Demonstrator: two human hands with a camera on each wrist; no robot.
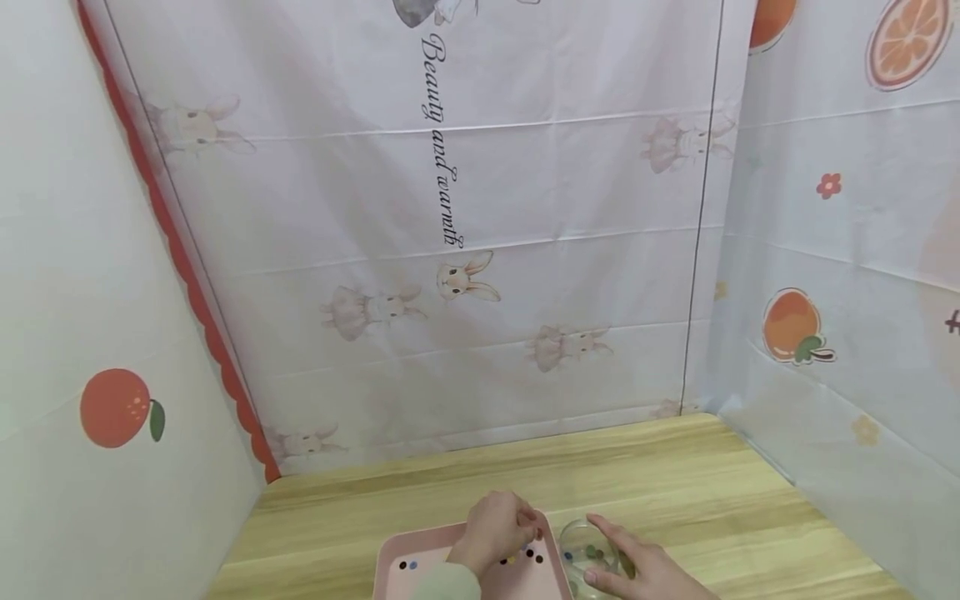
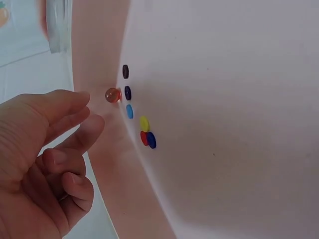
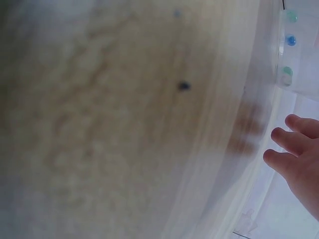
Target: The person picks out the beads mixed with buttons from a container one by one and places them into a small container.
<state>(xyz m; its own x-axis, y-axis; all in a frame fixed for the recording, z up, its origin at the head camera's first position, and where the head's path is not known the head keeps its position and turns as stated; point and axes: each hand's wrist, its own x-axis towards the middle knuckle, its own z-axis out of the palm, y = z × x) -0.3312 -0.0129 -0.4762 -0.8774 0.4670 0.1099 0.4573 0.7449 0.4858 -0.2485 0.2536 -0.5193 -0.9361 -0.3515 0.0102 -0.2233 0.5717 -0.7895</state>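
When moving the right hand [image 1: 651, 572], spread around the glass cup [image 1: 576, 540] at the pink tray's [image 1: 427, 537] two o'clock with fingers apart, could bump it and spill the marbles inside [image 1: 591, 552]; can't tell whether touching. With a low swipe, easy to scatter the flat beads [image 2: 129, 111] at one o'clock. Beyond, with the left hand [image 1: 498, 525] loosely bent and empty, just short of the red marble [image 2: 112, 95] by the one o'clock wall. If pinched off-centre, could roll away.

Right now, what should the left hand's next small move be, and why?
The left hand should probably close in and pinch the orange marble: in the left wrist view its fingertips are near the marble but apart from it. The jar beside the tray already holds other marbles, so this one may belong there too.
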